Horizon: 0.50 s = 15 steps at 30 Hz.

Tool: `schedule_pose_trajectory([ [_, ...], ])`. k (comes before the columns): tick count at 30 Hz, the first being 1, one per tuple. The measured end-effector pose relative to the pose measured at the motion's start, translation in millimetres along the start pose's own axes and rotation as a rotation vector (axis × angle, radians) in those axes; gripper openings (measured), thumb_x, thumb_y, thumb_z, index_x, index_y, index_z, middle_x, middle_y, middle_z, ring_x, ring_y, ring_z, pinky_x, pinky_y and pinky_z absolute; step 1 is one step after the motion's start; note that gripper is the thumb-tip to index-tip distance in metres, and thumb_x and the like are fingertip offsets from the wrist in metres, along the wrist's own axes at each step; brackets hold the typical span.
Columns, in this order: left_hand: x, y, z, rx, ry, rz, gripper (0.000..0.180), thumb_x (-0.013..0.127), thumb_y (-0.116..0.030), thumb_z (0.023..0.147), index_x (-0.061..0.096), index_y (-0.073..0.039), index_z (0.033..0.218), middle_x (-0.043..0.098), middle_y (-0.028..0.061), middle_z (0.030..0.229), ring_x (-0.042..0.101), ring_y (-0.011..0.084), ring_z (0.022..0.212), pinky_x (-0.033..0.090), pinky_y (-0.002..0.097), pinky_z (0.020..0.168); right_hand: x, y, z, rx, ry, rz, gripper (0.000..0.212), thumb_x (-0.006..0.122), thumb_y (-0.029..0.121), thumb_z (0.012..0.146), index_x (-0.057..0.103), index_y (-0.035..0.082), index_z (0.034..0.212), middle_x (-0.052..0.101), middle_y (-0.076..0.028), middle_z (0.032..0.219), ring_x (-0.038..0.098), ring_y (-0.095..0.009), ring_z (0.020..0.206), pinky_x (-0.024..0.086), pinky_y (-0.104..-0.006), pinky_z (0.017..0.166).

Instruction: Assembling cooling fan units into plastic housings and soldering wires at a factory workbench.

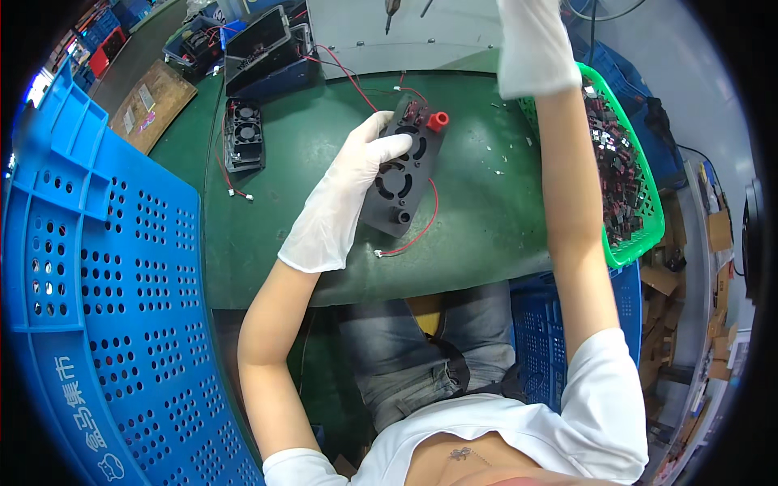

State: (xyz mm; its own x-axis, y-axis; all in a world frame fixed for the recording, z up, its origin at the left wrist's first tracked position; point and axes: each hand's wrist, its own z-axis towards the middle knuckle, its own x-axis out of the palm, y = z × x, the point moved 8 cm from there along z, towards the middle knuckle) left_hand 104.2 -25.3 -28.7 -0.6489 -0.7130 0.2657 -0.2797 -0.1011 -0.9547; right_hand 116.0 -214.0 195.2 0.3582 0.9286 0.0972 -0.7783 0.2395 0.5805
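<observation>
My left hand [350, 174], in a white glove, grips a dark flat casing [415, 212] with two round fan-grille openings. The casing is tilted above the green work surface. A red round terminal [438, 121] stands at its upper right corner and a black round terminal [401, 216] at its lower end. Thin red and black leads [432, 212] run out from it to a small white connector [378, 253]. My right hand [539, 57], also gloved, is raised at the top edge beside a hanging screwdriver [392, 14]. Its fingers are cut off by the frame and the glove is blurred.
A similar unit with two fans [245, 134] lies at the left of the green table [324, 279]. Behind it stand dark open boxes [271, 49]. At the right, a green basket [655, 219] holds many small dark parts. A tall blue crate [154, 324] flanks the left side.
</observation>
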Motion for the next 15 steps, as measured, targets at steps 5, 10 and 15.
schedule_pose_trajectory([
  [5, 23, -6, 6, -0.121, -0.064, -0.068, 0.048, 0.063, -0.017, 0.083, 0.05, -0.002, 0.127, 0.063, 0.0061, 0.105, 0.061, 0.0122, 0.089, 0.05, 0.0261, 0.076, 18, 48, 19, 0.031, -0.019, 0.025, 0.036, 0.054, 0.026, 0.096, 0.052, 0.008, 0.127, 0.057, -0.001, 0.103, 0.055, -0.012, 0.091, 0.048, -0.0279, 0.078],
  [10, 26, -13, 2, -0.136, -0.048, -0.127, 0.048, 0.061, -0.014, 0.085, 0.048, -0.001, 0.129, 0.064, 0.0072, 0.104, 0.063, 0.0139, 0.087, 0.052, 0.0281, 0.076, 33, 60, -1, 0.101, 0.018, 0.063, 0.039, 0.053, 0.028, 0.096, 0.05, 0.008, 0.129, 0.055, -0.001, 0.104, 0.053, -0.012, 0.092, 0.047, -0.029, 0.078],
  [15, 17, -4, -3, -0.215, -0.091, -0.251, 0.053, 0.06, -0.011, 0.086, 0.042, -0.002, 0.135, 0.064, 0.01, 0.105, 0.065, 0.0159, 0.087, 0.054, 0.0298, 0.076, 46, 66, -27, 0.154, 0.075, 0.116, 0.041, 0.053, 0.03, 0.095, 0.048, 0.009, 0.13, 0.053, -0.001, 0.106, 0.052, -0.013, 0.094, 0.047, -0.0302, 0.078],
])
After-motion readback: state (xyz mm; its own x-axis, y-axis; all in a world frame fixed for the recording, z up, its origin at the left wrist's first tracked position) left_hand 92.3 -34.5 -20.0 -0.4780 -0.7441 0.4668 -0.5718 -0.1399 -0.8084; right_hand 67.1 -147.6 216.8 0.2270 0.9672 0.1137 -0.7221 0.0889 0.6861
